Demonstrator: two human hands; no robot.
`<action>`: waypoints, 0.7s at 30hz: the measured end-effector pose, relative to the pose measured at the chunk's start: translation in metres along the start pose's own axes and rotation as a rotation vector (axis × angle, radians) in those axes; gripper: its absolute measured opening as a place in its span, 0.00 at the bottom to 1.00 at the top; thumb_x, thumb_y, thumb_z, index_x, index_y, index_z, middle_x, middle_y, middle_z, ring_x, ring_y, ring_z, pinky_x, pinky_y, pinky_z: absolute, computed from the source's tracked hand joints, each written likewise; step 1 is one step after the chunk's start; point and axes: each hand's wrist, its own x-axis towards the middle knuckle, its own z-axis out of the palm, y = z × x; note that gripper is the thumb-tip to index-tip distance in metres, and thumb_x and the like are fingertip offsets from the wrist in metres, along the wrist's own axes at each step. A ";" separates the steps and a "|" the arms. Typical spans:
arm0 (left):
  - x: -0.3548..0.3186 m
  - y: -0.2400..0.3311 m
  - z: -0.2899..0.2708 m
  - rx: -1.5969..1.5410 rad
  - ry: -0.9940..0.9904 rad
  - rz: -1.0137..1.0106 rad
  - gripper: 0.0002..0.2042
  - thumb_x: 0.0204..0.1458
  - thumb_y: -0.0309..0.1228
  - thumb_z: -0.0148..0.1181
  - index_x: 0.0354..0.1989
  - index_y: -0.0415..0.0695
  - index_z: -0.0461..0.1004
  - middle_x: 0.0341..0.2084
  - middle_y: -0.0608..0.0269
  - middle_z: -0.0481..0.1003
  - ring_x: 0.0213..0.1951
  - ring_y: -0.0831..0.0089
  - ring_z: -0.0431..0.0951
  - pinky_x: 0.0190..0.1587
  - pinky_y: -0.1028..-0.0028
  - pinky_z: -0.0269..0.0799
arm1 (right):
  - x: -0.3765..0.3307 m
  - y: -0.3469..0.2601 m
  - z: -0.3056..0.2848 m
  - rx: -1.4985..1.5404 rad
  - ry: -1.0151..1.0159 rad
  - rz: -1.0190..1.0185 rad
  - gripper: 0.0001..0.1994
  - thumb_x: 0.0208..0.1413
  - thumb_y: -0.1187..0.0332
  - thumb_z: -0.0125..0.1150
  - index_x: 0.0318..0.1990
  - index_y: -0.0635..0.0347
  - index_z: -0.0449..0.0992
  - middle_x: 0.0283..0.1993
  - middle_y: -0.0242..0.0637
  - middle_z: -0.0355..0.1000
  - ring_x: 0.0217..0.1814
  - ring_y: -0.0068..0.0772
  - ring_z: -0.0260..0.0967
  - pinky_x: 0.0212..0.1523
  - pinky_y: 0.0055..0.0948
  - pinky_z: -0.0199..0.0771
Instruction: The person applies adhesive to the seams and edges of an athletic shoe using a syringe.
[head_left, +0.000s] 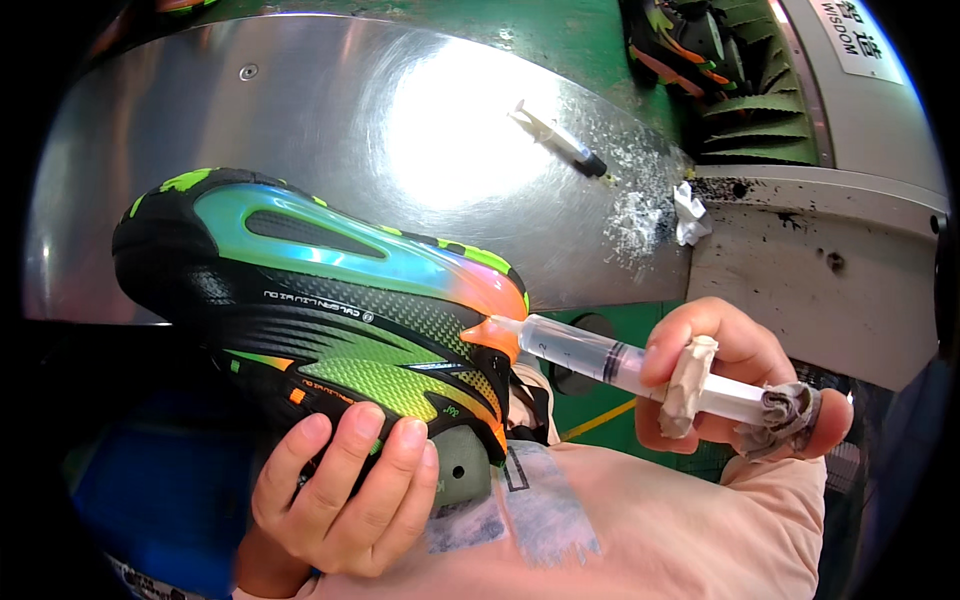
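Observation:
My left hand (345,500) grips a black, green and orange sports shoe (350,345) from below, fingers curled over its upper. The shoe lies on its side in the air, toe to the left, its shiny blue-green to orange sole (420,265) facing up and away. A grey-green shoe last (463,475) sticks out of its opening. In my right hand (740,340) is a clear syringe (580,350), with tape wrapped on its flange and plunger end. Its tip touches the orange heel part near the sole edge. My thumb or a finger rests at the plunger end.
Beyond the shoe stretches a metal worktop (300,100) with a second, dark-tipped syringe (560,140), white residue (635,215) and a crumpled tissue (690,214). At the far right, another shoe (690,45) sits by green flaps (760,125) of a machine opening.

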 end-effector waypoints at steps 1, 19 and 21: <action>0.002 0.000 0.003 0.001 0.005 0.009 0.05 0.49 0.30 0.55 0.34 0.49 0.76 0.39 0.69 0.77 0.47 0.66 0.76 0.52 0.63 0.66 | 0.001 -0.005 0.004 -0.043 0.037 0.017 0.57 0.29 0.23 0.52 0.49 0.78 0.60 0.30 0.36 0.64 0.27 0.21 0.59 0.27 0.19 0.58; 0.044 0.012 0.026 -0.069 0.034 0.114 0.06 0.47 0.26 0.54 0.31 0.42 0.77 0.37 0.59 0.77 0.43 0.58 0.77 0.48 0.62 0.71 | 0.041 -0.053 -0.029 -0.436 -0.161 -0.072 0.56 0.44 0.21 0.19 0.45 0.77 0.67 0.39 0.50 0.66 0.32 0.30 0.65 0.32 0.26 0.68; 0.048 0.017 0.026 -0.089 0.154 0.056 0.07 0.49 0.25 0.53 0.33 0.41 0.77 0.38 0.61 0.77 0.43 0.63 0.78 0.47 0.68 0.73 | 0.041 -0.060 -0.026 -0.391 -0.127 0.045 0.57 0.42 0.20 0.20 0.46 0.78 0.65 0.38 0.49 0.66 0.29 0.28 0.63 0.28 0.24 0.66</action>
